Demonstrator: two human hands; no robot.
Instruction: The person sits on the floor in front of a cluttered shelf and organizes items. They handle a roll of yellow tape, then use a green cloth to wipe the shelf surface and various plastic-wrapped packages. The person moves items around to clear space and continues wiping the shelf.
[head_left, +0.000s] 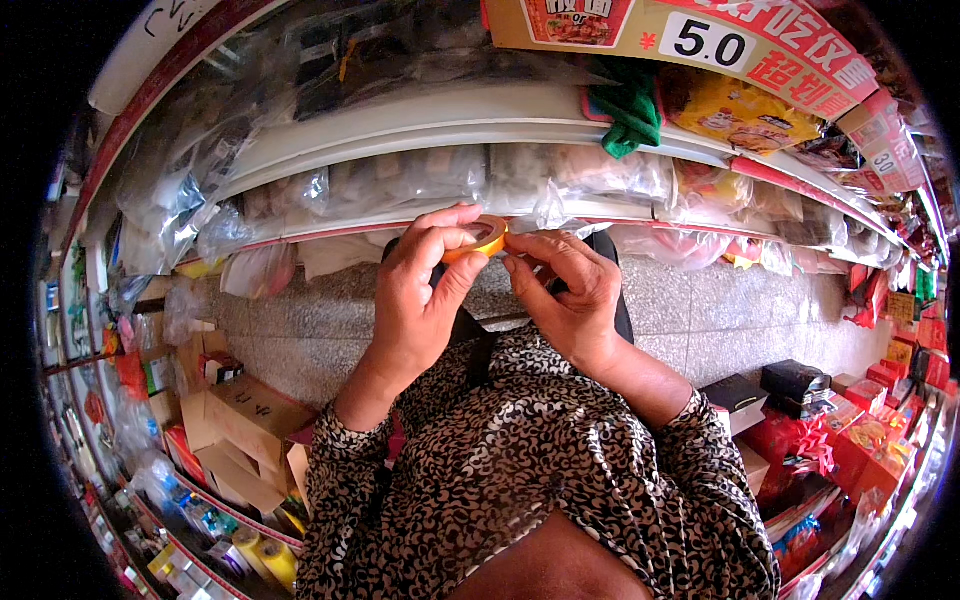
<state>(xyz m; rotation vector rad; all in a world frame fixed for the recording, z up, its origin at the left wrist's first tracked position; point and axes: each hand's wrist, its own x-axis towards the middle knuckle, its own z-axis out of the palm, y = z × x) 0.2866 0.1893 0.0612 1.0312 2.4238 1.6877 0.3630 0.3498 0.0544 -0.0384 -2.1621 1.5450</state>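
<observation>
A narrow roll of yellow-orange adhesive tape (491, 241) is held up in front of my body, before the shelves. My left hand (431, 281) grips it, with the thumb on its lower side and fingers in and behind the ring. On the roll's right edge rest the bent fingertips of my right hand (562, 285), thumb close to the index finger; whether they pinch the tape's end cannot be told. Just beyond the hands, a knotted clear plastic bag (550, 208) lies on the lower shelf.
White shelves (525, 129) with plastic-wrapped goods run across the front. A green cloth (634, 112) hangs over an upper edge. Opened cardboard boxes (251, 420) stand on the speckled floor (660, 300) at left. Red gift boxes (862, 450) and a black box (795, 386) are at right.
</observation>
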